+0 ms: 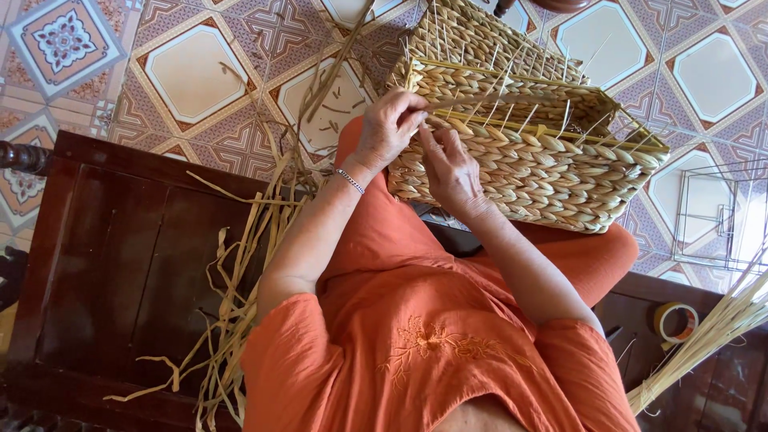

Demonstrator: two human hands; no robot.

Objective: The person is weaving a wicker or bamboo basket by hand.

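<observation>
The fingers (412,120) of the left hand (390,126) are pinched shut on a flat straw strand (480,102) that runs away from them along the rim of the woven basket (528,164). Just beside them, the right hand (450,172) rests against the basket's side, its fingers (438,144) loosely curled and pressing the weave below the rim; whether they grip anything I cannot tell.

The basket lies tilted on the person's lap, on the orange dress (400,320). Its walls look fully plaited from base to top, so most of the weaving seems done. What appears left is the rim: thin upright stakes (512,80) still stick out above the last row, untrimmed.

Further from the fingers, loose dried straw (240,272) trails over the dark wooden bench (120,264), and a tape roll (676,320) sits far off beside a bundle of stalks (712,332).
</observation>
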